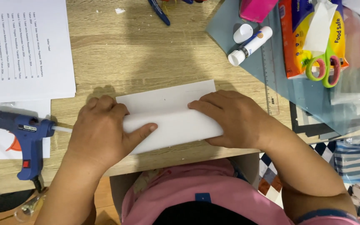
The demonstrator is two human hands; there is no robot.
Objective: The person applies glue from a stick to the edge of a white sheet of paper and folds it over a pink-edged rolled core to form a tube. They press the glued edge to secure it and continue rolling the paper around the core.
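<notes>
Both hands press flat on the white card (169, 114), lying at the desk's (138, 54) near edge. Left hand (101, 131) and right hand (234, 118) have fingers extended, gripping nothing, pinning the fold. Glue gun (26, 137) lies left of the card.

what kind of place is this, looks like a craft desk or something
Probably a home craft or school-project desk. A blue hot glue gun lies on the wooden table, with an open glue stick and green scissors nearby, and both hands press a folded white sheet.
</notes>
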